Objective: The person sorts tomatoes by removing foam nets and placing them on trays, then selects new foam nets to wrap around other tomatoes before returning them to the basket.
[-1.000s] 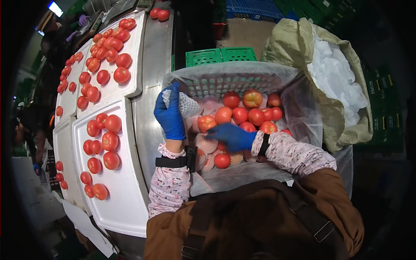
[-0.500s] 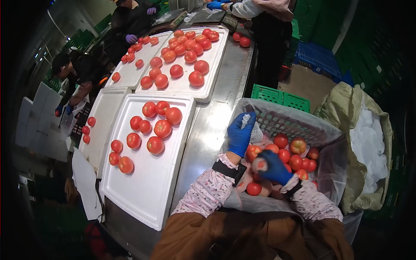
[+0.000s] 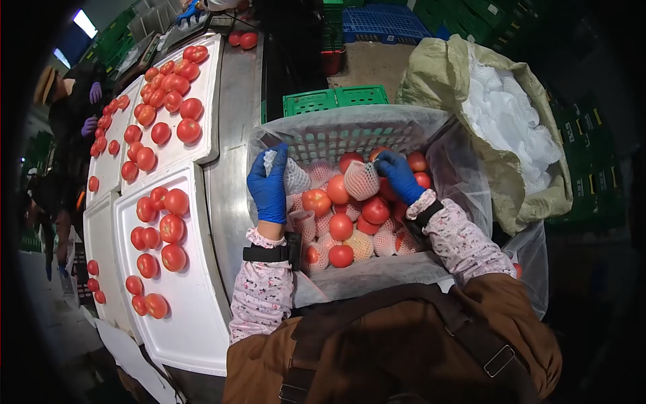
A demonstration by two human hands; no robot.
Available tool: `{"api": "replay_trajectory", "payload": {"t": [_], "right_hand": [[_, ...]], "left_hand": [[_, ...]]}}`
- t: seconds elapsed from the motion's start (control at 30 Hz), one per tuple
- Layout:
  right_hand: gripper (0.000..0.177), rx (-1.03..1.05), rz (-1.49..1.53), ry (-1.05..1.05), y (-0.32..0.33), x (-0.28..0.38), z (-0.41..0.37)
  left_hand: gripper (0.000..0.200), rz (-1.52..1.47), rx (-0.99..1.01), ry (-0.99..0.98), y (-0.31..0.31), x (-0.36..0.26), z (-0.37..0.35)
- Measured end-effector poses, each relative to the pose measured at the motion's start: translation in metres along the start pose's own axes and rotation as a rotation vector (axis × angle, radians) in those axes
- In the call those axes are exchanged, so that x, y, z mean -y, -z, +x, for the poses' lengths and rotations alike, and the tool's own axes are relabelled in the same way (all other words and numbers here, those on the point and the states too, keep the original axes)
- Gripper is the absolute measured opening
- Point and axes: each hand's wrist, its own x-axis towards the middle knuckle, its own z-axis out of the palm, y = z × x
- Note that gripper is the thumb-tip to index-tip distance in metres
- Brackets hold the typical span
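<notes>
Blue gloves cover both hands. My left hand (image 3: 268, 185), at the left rim of the lined crate (image 3: 444, 121), is closed on white foam nets (image 3: 295, 176). On the right side of the crate, my right hand (image 3: 400, 176) pinches the end of a foam net (image 3: 362, 180) that wraps a tomato. Below and around both hands lie loose red tomatoes (image 3: 340, 227) and others in foam nets (image 3: 361, 245).
White trays (image 3: 192, 337) with tomatoes (image 3: 173, 257) stand on the metal table (image 3: 232, 101) at left. A sack (image 3: 431, 74) of white foam nets (image 3: 505, 121) is at right. Behind the crate is a green crate (image 3: 336, 99). Co-workers (image 3: 70, 101) stand at the far left and back.
The view has swung right, so the trays sit further left. My right hand has moved to the crate's far right, now holding a netted tomato by its net. My left hand still grips foam nets.
</notes>
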Motion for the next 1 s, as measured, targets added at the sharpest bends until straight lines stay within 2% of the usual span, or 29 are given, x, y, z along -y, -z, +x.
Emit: {"api": "replay_trajectory", "payload": {"t": [0.03, 0.1, 0.13, 0.17, 0.23, 0.27, 0.3, 0.37, 0.4, 0.47, 0.5, 0.57, 0.7, 0.77, 0.8, 0.87, 0.9, 0.97, 1.0], "right_hand": [[0.018, 0.001, 0.002, -0.002, 0.007, 0.007, 0.003], [0.015, 0.265, 1.151, -0.378, 0.027, 0.026, 0.013], [0.014, 0.139, 0.874, -0.312, 0.026, 0.058, 0.014], [0.014, 0.135, 0.873, -0.321, 0.021, 0.053, 0.016], [0.024, 0.191, -0.144, -0.256, 0.012, 0.041, 0.021], [0.033, 0.310, -0.581, 0.186, 0.009, 0.036, 0.012], [0.043, 0.429, -0.429, -0.018, 0.002, 0.035, 0.000], [0.047, 0.419, -0.797, 0.073, -0.017, 0.049, -0.026], [0.047, 0.421, -0.797, 0.070, -0.026, 0.053, -0.032], [0.051, 0.251, -0.979, 0.118, -0.038, 0.055, -0.040], [0.051, 0.255, -0.979, 0.116, -0.037, 0.053, -0.040], [0.046, 0.201, -0.755, 0.157, -0.032, 0.046, -0.039], [0.036, 0.329, -0.790, 0.226, -0.025, 0.034, -0.033], [0.025, 0.208, -0.684, 0.353, -0.025, 0.024, -0.029], [0.025, 0.203, -0.685, 0.351, -0.021, 0.027, -0.025], [0.021, -0.174, -0.332, -0.035, -0.008, 0.043, -0.015], [0.021, -0.173, -0.336, -0.041, -0.002, 0.050, -0.009], [0.020, -0.120, -0.033, 0.012, 0.009, 0.062, -0.003], [0.021, -0.120, -0.295, 0.074, 0.004, 0.065, -0.005]], "left_hand": [[0.017, -0.025, 0.046, 0.021, 0.002, 0.002, 0.001], [0.017, -0.048, 0.087, 0.053, 0.003, 0.004, 0.001], [0.018, -0.044, 0.120, 0.071, 0.002, 0.003, 0.002], [0.018, -0.040, 0.154, 0.089, 0.001, 0.003, 0.001], [0.018, -0.055, 0.166, 0.112, -0.001, -0.001, -0.002], [0.018, -0.070, 0.176, 0.123, -0.002, -0.003, -0.001], [0.018, -0.074, 0.180, 0.124, -0.003, -0.004, 0.000], [0.017, -0.094, 0.150, 0.121, -0.003, -0.004, -0.001], [0.016, -0.087, 0.126, 0.107, -0.002, -0.001, 0.000], [0.016, -0.076, 0.125, 0.108, -0.001, -0.003, -0.001], [0.015, -0.065, 0.125, 0.105, -0.001, -0.003, -0.001], [0.015, -0.058, 0.113, 0.108, -0.001, -0.002, -0.001], [0.015, -0.088, 0.103, 0.139, 0.000, -0.001, 0.000], [0.015, -0.069, 0.094, 0.131, 0.001, -0.002, -0.001], [0.015, -0.054, 0.084, 0.118, 0.001, -0.003, 0.000], [0.016, -0.088, 0.099, 0.142, 0.001, -0.005, 0.001], [0.016, -0.117, 0.110, 0.171, 0.001, -0.006, 0.000], [0.017, -0.108, 0.124, 0.150, -0.001, -0.005, -0.001], [0.018, -0.094, 0.143, 0.120, -0.003, -0.005, 0.000]]}}
